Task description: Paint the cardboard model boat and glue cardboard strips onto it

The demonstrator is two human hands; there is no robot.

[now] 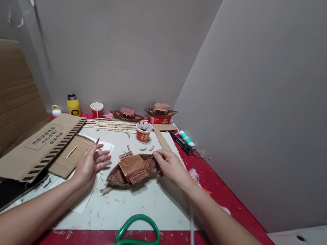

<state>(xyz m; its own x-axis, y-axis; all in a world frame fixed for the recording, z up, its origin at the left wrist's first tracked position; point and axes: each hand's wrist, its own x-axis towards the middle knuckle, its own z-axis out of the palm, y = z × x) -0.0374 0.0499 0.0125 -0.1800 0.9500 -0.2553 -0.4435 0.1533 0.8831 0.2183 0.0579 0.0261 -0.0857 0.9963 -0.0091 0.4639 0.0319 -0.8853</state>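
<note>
A brown model boat (133,169) with a glossy curved roof is held just above the white board in the middle of the table. My right hand (168,166) grips its right end, thumb on top and fingers partly hidden behind the hull. To the left of the boat, my left hand (92,162) is turned palm up with its fingers spread and nothing resting in the palm. The tip of a red stick (97,140) shows behind this hand; whether they touch is unclear.
Green and orange scissors (137,243) lie at the front edge. Cardboard (38,146) is on the left. Behind stand a red paper cup (143,135), thin sticks (112,124), a yellow bottle (74,106) and two other model boats (127,114). A glue tube (187,139) lies at the right.
</note>
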